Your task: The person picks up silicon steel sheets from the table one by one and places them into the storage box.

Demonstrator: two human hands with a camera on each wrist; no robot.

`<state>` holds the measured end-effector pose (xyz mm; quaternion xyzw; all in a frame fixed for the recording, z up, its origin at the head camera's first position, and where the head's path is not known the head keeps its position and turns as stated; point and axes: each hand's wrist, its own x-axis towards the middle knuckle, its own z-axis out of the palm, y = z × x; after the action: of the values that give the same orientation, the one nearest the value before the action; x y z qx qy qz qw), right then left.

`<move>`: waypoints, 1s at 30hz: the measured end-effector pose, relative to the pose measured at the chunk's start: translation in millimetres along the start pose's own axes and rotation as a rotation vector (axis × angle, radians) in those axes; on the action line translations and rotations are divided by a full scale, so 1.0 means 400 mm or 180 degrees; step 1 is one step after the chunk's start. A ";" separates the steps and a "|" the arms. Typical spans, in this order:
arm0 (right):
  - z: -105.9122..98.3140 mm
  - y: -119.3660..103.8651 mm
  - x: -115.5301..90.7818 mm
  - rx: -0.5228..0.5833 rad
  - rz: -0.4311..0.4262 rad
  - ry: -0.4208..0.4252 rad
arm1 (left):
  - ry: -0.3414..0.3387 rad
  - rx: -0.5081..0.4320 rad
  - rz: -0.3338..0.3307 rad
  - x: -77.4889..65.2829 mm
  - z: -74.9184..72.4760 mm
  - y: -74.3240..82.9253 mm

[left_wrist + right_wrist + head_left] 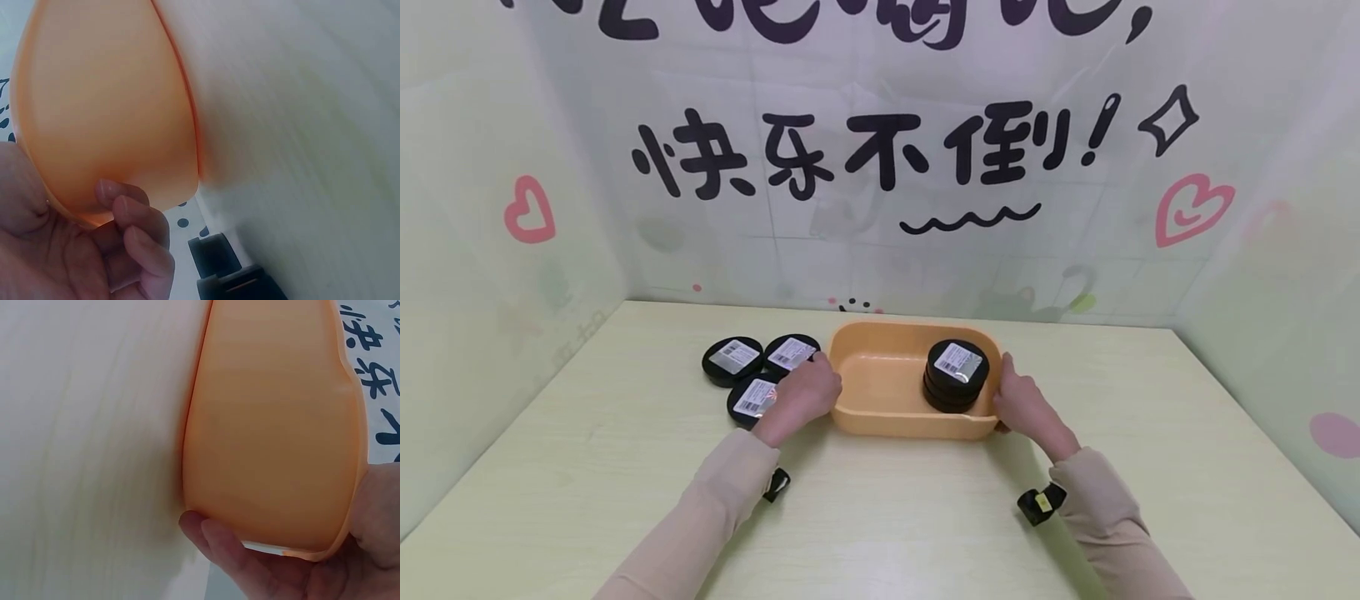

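An orange plastic tray (876,385) rests on the table. My left hand (807,390) grips its left end; in the left wrist view the fingers (137,215) curl in against the tray's wall (112,100). At the opposite end my right hand (1030,408) holds the rim, with fingers (228,547) under the outer wall (275,437). Inside the tray, toward the right, stands a stack of flat black round containers (957,365) with a label on top. Three similar black containers (732,359) lie left of the tray, the nearest partly hidden by my left hand.
The pale wooden table (880,525) extends on both sides and in front of the tray. Close behind it rises a white printed backdrop (715,250) with black lettering, and similar panels stand at both sides. Each wrist carries a black strapped device (1042,503).
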<state>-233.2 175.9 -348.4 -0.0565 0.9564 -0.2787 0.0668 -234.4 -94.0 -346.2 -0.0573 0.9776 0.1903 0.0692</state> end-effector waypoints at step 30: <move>0.007 0.004 0.010 0.0149 0.0162 -0.0012 | 0.0450 -0.0379 0.0968 0.005 -0.032 -0.051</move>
<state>-237.0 175.1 -351.9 -0.0311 0.9506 -0.2992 0.0770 -234.9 -117.8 -342.3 0.0741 0.9644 0.2516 -0.0329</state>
